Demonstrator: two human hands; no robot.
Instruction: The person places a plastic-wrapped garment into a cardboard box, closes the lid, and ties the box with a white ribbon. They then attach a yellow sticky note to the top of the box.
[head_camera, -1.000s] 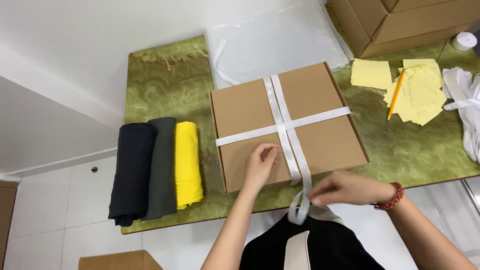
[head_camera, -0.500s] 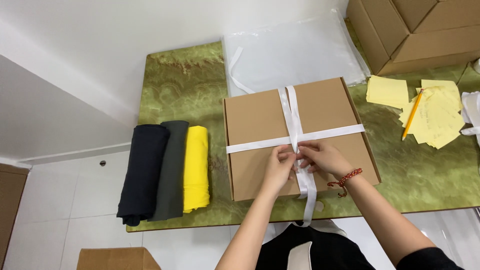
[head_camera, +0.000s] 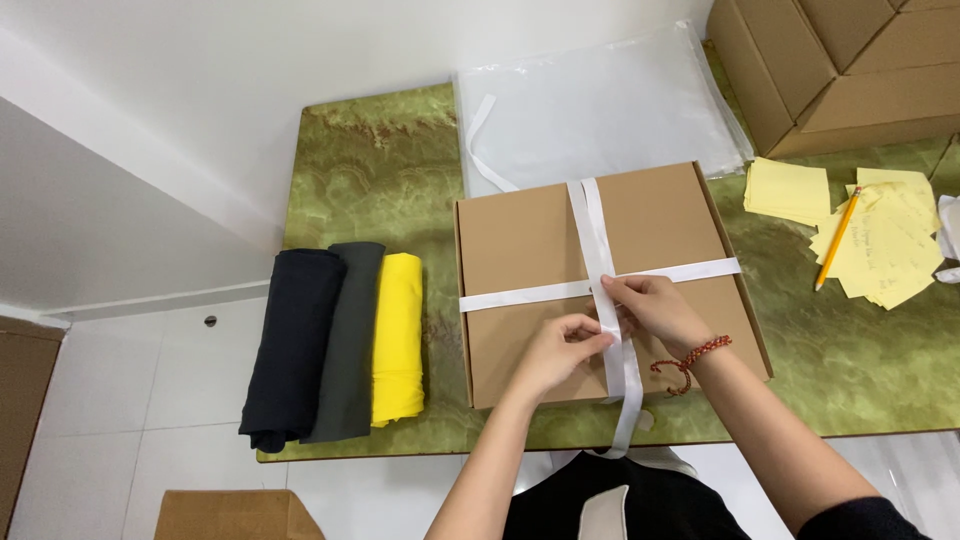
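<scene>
A flat brown box (head_camera: 600, 280) lies in the middle of the green surface (head_camera: 380, 190). A white ribbon (head_camera: 590, 225) goes around the box in a cross, one band along it and one band across it. Both hands are on the box, just below the place where the bands cross. The left hand (head_camera: 560, 350) pinches the ribbon between thumb and fingers, closed narrow on it. The right hand (head_camera: 655, 310) is touching the left hand and also holds the ribbon with the fingertips, near the crossing. On the right wrist there is a red bracelet (head_camera: 690, 357). Two loose ends of the ribbon hang down from the hands over the near edge of the box and of the surface.

Left of the box, three rolled cloths lie side by side, touching: a black roll (head_camera: 290, 345), a grey roll (head_camera: 345, 340) and a yellow roll (head_camera: 398, 335). Behind the box lies a clear plastic bag (head_camera: 610, 100). At the right are yellow notes (head_camera: 885, 250) with a pencil (head_camera: 837, 238) on them, and behind them stand cartons (head_camera: 830, 70).
</scene>
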